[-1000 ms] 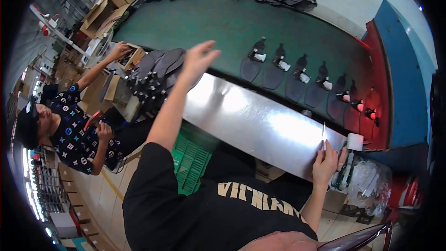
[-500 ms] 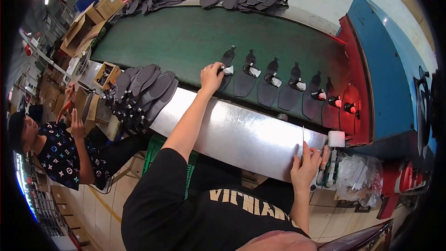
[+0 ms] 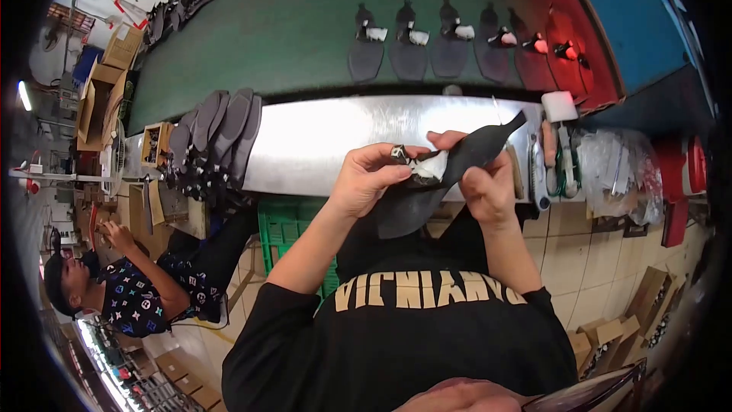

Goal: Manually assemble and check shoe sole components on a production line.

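Just over the near edge of the metal table (image 3: 293,141), I hold a dark grey sandal sole (image 3: 482,146) tilted between both hands. My left hand (image 3: 364,181) is closed on the sandal's black strap, pinching it between thumb and fingers; a white wrap (image 3: 435,165) lies on the strap beside the fingertips. Around the sole's right edge, my right hand (image 3: 490,192) is closed, with its thumb on the near side and some fingers hidden behind. The sole's narrow end points up and right, its broad end down and left.
Similar sandals with white-wrapped straps (image 3: 412,57) lie in a row on the green conveyor belt (image 3: 305,38), running into a red-lit blue machine (image 3: 618,0). A pile of soles (image 3: 221,130) is at left, tools (image 3: 549,152) and a plastic bag (image 3: 618,175) at right. A co-worker (image 3: 130,290) sits at left.
My left hand has taken the nearest-left sandal off the belt and brought it back toward me. My right hand has left the table's right end and now grips the sole. The view has shifted.
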Demonstrator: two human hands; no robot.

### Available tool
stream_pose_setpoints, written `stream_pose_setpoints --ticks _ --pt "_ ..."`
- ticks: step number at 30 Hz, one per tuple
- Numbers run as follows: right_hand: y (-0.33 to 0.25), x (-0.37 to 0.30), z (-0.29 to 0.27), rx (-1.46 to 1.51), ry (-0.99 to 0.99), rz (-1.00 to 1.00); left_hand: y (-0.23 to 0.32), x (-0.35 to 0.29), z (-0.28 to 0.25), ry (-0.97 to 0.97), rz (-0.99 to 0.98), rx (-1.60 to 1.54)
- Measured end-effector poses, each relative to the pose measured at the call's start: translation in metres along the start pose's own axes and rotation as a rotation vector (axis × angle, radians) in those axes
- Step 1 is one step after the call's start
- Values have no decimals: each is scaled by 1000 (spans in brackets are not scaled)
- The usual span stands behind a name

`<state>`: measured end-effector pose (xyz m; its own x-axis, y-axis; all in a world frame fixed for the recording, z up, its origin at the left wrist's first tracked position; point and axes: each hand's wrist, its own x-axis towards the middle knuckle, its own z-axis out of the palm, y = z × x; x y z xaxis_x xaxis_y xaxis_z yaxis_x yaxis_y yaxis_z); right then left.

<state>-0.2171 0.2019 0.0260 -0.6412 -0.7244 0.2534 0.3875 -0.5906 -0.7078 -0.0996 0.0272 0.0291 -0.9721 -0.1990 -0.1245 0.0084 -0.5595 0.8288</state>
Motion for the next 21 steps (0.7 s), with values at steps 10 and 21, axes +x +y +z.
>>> stream_pose_setpoints --ticks 10,21 --pt "-14 -44 22 -717 116 112 -26 -30 -14 128 5 -3" --pt "-13 -55 25 -907 6 13 -17 -36 -3 107 67 49"
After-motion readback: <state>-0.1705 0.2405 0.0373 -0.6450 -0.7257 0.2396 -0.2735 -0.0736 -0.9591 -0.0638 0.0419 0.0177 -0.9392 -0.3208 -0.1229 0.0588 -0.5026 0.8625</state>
